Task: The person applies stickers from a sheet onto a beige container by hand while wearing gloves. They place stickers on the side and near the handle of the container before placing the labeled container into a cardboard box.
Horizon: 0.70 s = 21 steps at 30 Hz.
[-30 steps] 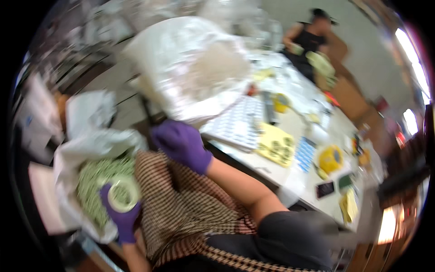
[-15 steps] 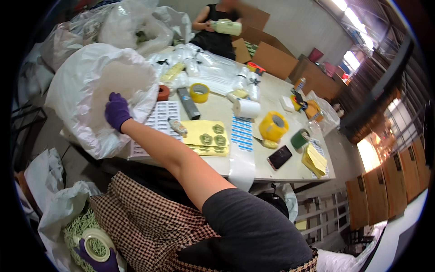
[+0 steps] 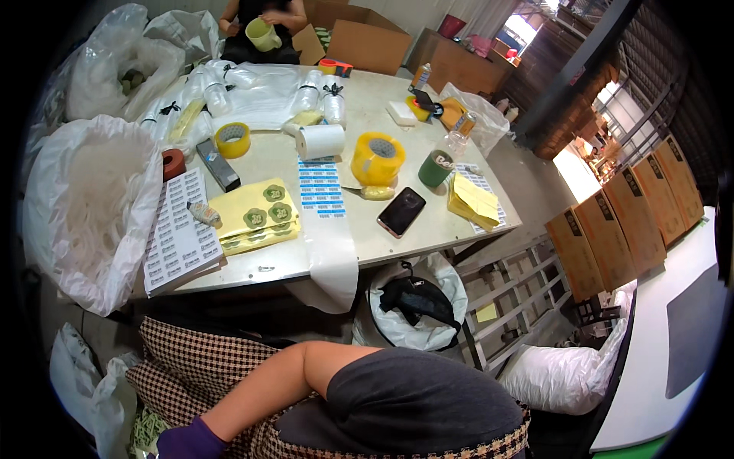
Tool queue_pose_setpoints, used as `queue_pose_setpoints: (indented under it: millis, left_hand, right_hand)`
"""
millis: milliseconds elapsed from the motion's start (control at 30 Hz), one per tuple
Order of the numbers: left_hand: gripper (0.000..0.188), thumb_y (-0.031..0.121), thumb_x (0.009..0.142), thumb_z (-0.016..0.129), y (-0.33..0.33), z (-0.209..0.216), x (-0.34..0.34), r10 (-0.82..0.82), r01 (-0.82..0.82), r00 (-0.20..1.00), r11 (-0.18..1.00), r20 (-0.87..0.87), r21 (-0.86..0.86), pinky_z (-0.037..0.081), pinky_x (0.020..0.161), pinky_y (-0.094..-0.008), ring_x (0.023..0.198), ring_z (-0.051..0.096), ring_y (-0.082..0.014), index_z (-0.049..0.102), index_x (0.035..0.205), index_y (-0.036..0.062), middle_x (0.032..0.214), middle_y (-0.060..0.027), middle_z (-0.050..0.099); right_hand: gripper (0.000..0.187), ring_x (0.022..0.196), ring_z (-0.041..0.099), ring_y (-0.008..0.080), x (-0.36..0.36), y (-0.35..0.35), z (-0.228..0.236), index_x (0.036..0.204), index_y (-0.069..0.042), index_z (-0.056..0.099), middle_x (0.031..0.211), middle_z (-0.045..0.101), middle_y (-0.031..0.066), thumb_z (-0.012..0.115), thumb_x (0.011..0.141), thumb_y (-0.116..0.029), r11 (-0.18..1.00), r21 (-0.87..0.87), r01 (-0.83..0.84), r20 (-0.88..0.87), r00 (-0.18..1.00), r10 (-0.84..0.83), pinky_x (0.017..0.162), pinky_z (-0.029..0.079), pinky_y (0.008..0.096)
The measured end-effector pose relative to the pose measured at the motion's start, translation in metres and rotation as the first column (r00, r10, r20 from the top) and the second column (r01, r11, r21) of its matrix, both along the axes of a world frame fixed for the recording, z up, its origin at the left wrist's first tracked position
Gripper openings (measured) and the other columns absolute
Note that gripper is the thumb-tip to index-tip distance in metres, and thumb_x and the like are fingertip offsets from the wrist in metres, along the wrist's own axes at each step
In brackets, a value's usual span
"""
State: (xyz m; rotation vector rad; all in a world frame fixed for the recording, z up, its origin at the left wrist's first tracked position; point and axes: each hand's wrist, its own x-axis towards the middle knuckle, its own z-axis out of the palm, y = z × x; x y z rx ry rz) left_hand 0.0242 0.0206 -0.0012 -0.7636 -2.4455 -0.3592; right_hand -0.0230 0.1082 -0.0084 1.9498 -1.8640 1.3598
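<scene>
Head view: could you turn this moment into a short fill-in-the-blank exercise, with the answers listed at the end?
1. The right hand is gloved in ____.
2. The shredded filler close to that hand is pale ____.
3. In the picture, the folded yellow papers lie to the ____ of the dark phone.
4. The roll at the far end of the blue labels is ____ in colour.

Missing words: purple; green; right; white.

The right hand (image 3: pixel 188 441) has moved from the large bag (image 3: pixel 47 210) down beside green strands (image 3: pixel 147 428).
</scene>
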Motion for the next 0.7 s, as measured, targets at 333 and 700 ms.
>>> queue_pose_setpoints:
  millis: [333,700]
  left_hand:
    - [0.078,0.035,0.084,0.076,-0.006,0.003,0.000,0.008,-0.007,1.000,0.999,0.025,-0.054,0.034,0.118,-0.0481,0.132,0.053,-0.0348,0.045,0.143,-0.0029,0.137,-0.0177,0.060]
    - [0.071,0.032,0.083,0.076,-0.009,0.006,0.005,0.005,-0.004,1.000,0.997,0.014,-0.083,0.034,0.117,-0.0518,0.133,0.052,-0.0376,0.050,0.140,0.0004,0.137,-0.0172,0.059]
  right_hand:
    - [0.041,0.081,0.064,0.0375,0.015,0.003,-0.008,0.098,-0.002,0.066,0.092,0.066,0.0198,0.075,0.081,-0.038,0.993,0.036,0.117,-0.017,0.993,-0.116,0.074,0.053,0.0437]
    - [0.042,0.074,0.067,0.0398,0.022,0.013,-0.036,0.086,0.004,0.069,0.080,0.068,0.0241,0.072,0.080,-0.038,0.888,0.138,0.439,-0.109,0.897,-0.427,0.069,0.054,0.0454]
